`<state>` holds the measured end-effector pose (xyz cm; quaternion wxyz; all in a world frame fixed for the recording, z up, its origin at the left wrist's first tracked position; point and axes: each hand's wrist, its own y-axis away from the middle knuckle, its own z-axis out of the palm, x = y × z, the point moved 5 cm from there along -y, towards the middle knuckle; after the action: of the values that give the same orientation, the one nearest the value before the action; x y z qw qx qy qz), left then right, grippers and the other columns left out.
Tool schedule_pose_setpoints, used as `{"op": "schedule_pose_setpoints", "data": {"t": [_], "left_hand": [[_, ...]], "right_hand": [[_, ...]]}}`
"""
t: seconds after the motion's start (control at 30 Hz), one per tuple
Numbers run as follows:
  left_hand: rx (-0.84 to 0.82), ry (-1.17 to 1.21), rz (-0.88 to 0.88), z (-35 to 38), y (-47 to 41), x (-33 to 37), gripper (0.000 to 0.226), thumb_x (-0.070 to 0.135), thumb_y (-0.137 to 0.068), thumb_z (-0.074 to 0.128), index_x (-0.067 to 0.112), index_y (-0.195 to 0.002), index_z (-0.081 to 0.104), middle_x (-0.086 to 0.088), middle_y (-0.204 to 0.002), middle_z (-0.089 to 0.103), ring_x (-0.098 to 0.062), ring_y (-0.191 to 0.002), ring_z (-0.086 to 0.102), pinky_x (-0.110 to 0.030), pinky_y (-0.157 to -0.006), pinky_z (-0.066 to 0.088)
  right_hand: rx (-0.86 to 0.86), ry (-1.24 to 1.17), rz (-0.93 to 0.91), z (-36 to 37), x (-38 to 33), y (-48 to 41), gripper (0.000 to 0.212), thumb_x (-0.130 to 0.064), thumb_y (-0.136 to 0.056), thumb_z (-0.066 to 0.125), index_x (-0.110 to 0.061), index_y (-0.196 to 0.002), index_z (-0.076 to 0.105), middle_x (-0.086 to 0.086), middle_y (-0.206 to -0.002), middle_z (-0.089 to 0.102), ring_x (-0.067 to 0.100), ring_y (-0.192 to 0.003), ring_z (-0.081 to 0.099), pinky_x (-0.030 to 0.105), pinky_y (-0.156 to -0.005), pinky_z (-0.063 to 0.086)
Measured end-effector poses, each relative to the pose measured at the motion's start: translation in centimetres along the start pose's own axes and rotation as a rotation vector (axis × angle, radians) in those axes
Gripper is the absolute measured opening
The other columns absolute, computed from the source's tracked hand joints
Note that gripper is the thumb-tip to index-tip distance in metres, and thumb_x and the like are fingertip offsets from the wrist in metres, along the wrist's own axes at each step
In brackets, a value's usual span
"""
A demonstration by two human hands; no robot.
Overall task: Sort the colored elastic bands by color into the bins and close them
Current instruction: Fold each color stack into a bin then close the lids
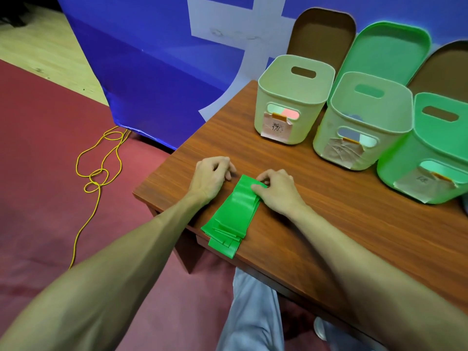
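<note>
A folded green elastic band (pixel 231 216) lies flat on the wooden table (pixel 342 211), its near end hanging over the front edge. My right hand (pixel 277 190) pinches the band's far end between thumb and fingers. My left hand (pixel 211 177) rests curled on the table just left of the band, holding nothing. Three open bins stand at the back right: a pale one (pixel 291 97) with a pink band showing through its slot, a middle one (pixel 362 120), and a green one (pixel 430 148). Each carries a paper label.
Three lids lean behind the bins: a brown one (pixel 321 31), a green one (pixel 387 49), another brown one (pixel 445 69). A blue panel (pixel 152 67) stands behind the table. A yellow cord (pixel 101 168) lies on the red floor at left. My leg (pixel 253 312) is under the table edge.
</note>
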<state>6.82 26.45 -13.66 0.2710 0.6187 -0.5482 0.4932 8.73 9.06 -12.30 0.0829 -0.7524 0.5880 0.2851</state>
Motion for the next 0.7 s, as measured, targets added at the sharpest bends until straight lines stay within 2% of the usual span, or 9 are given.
{"op": "schedule_pose_setpoints", "data": {"t": [0.07, 0.17, 0.27, 0.37, 0.43, 0.5, 0.57, 0.6, 0.7], "left_hand": [[-0.005, -0.041, 0.006, 0.1, 0.0, 0.1, 0.042, 0.034, -0.089, 0.038, 0.016, -0.069, 0.069, -0.001, -0.061, 0.063, -0.008, -0.059, 0.054, -0.035, -0.068, 0.047], [-0.007, -0.106, 0.02, 0.1, 0.3, 0.6, 0.044, 0.038, -0.089, 0.036, 0.018, -0.068, 0.069, -0.001, -0.062, 0.064, -0.01, -0.061, 0.056, -0.036, -0.07, 0.048], [-0.066, -0.13, -0.11, 0.6, 0.2, 0.2, 0.05, 0.048, -0.089, 0.032, 0.022, -0.072, 0.071, 0.002, -0.067, 0.067, -0.012, -0.066, 0.056, -0.036, -0.075, 0.044], [-0.267, 0.245, -0.275, 2.4, 0.9, 2.3, 0.055, 0.049, -0.097, 0.029, 0.015, -0.085, 0.07, -0.008, -0.078, 0.066, -0.016, -0.072, 0.055, -0.033, -0.077, 0.042], [-0.41, 0.359, -0.258, 4.1, 2.0, 5.7, 0.063, 0.047, -0.1, 0.019, 0.005, -0.102, 0.067, -0.013, -0.093, 0.066, -0.016, -0.082, 0.06, -0.025, -0.077, 0.046], [-0.5, 0.393, -0.177, 6.0, 3.1, 9.4, 0.07, 0.053, -0.098, 0.017, 0.002, -0.116, 0.062, -0.013, -0.108, 0.067, -0.015, -0.094, 0.062, -0.022, -0.085, 0.047], [-0.554, 0.44, -0.123, 7.8, 4.0, 12.6, 0.067, 0.058, -0.094, 0.026, 0.007, -0.121, 0.06, -0.008, -0.112, 0.066, -0.014, -0.097, 0.063, -0.024, -0.087, 0.048], [-0.563, 0.45, -0.099, 8.6, 4.3, 14.1, 0.058, 0.054, -0.094, 0.034, 0.011, -0.121, 0.06, -0.007, -0.114, 0.067, -0.013, -0.098, 0.064, -0.025, -0.087, 0.049], [-0.567, 0.368, 0.029, 10.6, 5.0, 18.5, 0.031, 0.023, -0.091, 0.058, 0.011, -0.119, 0.061, -0.006, -0.116, 0.067, -0.011, -0.101, 0.063, -0.025, -0.091, 0.049]], "right_hand": [[-0.004, 0.001, -0.005, 0.3, -0.4, -0.2, 0.021, -0.036, -0.088, 0.06, -0.027, -0.106, 0.055, 0.002, -0.12, 0.05, 0.023, -0.116, 0.044, 0.04, -0.101, 0.037], [0.015, -0.136, -0.018, -0.7, -0.9, 0.5, 0.017, -0.028, -0.085, 0.066, -0.026, -0.097, 0.054, -0.001, -0.109, 0.059, 0.018, -0.105, 0.055, 0.036, -0.091, 0.046], [0.055, -0.216, -0.059, -3.1, -1.0, 1.9, 0.018, -0.022, -0.082, 0.07, -0.027, -0.089, 0.055, -0.006, -0.092, 0.061, 0.014, -0.09, 0.059, 0.03, -0.079, 0.047], [0.127, -0.257, -0.19, -7.0, -1.7, 4.0, 0.02, -0.014, -0.079, 0.072, -0.027, -0.089, 0.06, -0.014, -0.082, 0.058, 0.01, -0.085, 0.056, 0.025, -0.079, 0.044], [0.206, -0.229, -0.252, -9.9, -1.9, 5.6, 0.019, -0.014, -0.08, 0.071, -0.023, -0.097, 0.067, -0.013, -0.085, 0.061, 0.008, -0.086, 0.056, 0.023, -0.081, 0.042], [0.339, -0.164, -0.269, -13.1, -1.8, 7.4, 0.018, -0.015, -0.08, 0.07, -0.018, -0.098, 0.071, -0.007, -0.088, 0.066, 0.012, -0.086, 0.059, 0.022, -0.076, 0.041], [0.444, -0.117, -0.267, -16.2, -1.3, 8.9, 0.018, -0.014, -0.078, 0.07, -0.016, -0.096, 0.073, 0.0, -0.093, 0.072, 0.017, -0.091, 0.063, 0.022, -0.077, 0.042], [0.473, -0.1, -0.258, -17.6, -0.9, 9.7, 0.019, -0.013, -0.078, 0.07, -0.015, -0.097, 0.073, 0.001, -0.096, 0.073, 0.018, -0.093, 0.064, 0.02, -0.077, 0.04], [0.531, -0.076, -0.25, -21.5, 0.4, 12.1, 0.021, -0.013, -0.078, 0.071, -0.015, -0.099, 0.074, 0.001, -0.099, 0.073, 0.017, -0.095, 0.064, 0.016, -0.075, 0.037]]}}
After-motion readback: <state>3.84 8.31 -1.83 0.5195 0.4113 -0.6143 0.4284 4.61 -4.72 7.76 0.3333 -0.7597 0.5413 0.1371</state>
